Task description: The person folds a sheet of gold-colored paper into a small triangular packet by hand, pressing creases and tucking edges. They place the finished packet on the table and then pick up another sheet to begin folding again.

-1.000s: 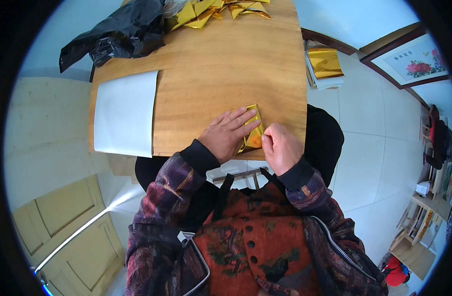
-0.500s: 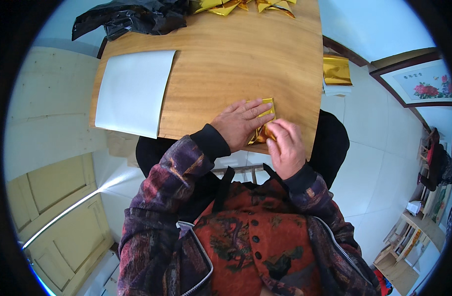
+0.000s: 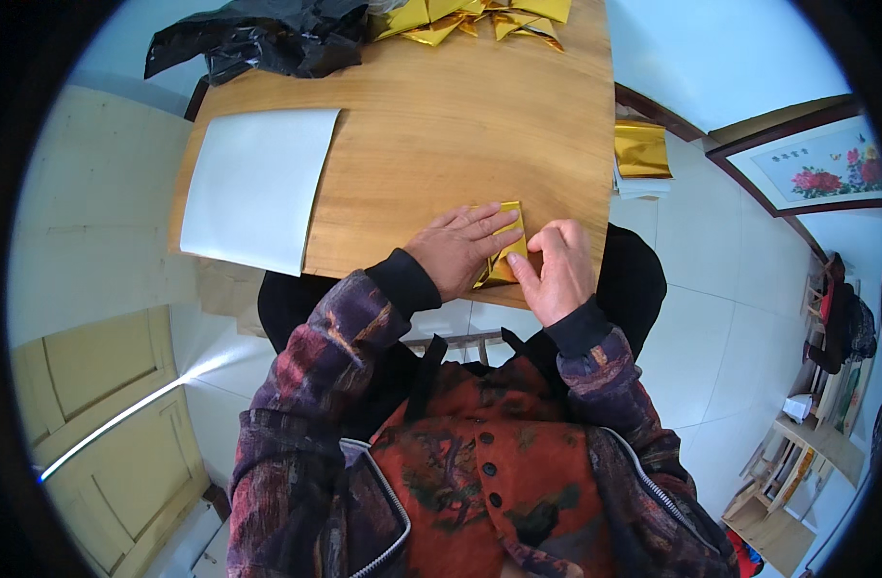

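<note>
Near the wooden table's [image 3: 431, 135] front edge, the gold foil [image 3: 500, 270], probably light, slick and best taken by its edges, lies under the left hand's [image 3: 458, 254] flattened grip; whether the right hand [image 3: 560, 274] pinches it, I cannot tell.

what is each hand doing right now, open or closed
Left hand: open, laid flat on the gold paper.
Right hand: half curled at the paper's edge; can't tell if it grips.
</note>
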The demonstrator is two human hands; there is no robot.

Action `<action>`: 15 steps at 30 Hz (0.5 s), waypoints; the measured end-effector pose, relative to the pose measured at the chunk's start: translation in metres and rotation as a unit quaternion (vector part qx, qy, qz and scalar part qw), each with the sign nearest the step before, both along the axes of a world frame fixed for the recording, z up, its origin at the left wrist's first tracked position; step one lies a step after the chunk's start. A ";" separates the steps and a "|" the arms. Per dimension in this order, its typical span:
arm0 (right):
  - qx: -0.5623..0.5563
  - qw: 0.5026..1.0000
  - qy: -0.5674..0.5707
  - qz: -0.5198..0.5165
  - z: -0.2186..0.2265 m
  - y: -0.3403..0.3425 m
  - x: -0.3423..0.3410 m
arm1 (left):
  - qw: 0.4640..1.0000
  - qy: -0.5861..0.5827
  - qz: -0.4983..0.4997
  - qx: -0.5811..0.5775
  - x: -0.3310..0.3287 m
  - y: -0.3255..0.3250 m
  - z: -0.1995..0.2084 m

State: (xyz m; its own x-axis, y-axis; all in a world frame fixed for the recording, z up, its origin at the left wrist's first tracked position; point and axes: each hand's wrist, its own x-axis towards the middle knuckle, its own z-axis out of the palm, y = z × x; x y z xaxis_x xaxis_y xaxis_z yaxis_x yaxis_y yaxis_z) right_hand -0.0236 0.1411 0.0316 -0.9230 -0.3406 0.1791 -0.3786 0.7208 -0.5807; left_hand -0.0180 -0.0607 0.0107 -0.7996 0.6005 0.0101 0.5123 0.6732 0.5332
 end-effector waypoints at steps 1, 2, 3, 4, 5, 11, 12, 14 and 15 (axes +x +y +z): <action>0.004 1.000 0.014 -0.001 -0.001 -0.001 0.001 | 1.000 0.004 -0.002 0.000 0.000 -0.001 -0.001; 0.005 1.000 0.022 -0.004 -0.003 -0.002 0.001 | 1.000 0.000 -0.004 0.012 -0.001 -0.002 -0.001; 0.005 0.999 0.033 -0.006 -0.005 -0.003 0.001 | 1.000 -0.004 -0.006 0.025 -0.001 -0.003 -0.001; 0.006 0.999 0.043 -0.010 -0.006 -0.003 0.001 | 0.999 -0.007 -0.009 0.037 -0.001 -0.004 -0.001; 0.011 0.999 0.049 -0.009 -0.007 -0.003 0.002 | 0.999 -0.024 -0.012 0.045 -0.003 -0.005 -0.001; 0.011 0.998 0.063 -0.011 -0.011 -0.002 0.003 | 0.996 -0.059 -0.030 0.054 -0.005 -0.009 0.003; 0.008 0.998 0.067 -0.011 -0.012 -0.002 0.003 | 0.996 -0.062 -0.031 0.049 -0.005 -0.009 0.003; 0.005 0.998 0.068 -0.013 -0.013 -0.001 0.003 | 0.996 -0.064 -0.037 0.044 -0.005 -0.009 0.004; 0.006 0.998 0.065 -0.014 -0.014 -0.001 0.003 | 0.996 -0.063 -0.042 0.045 -0.006 -0.010 0.005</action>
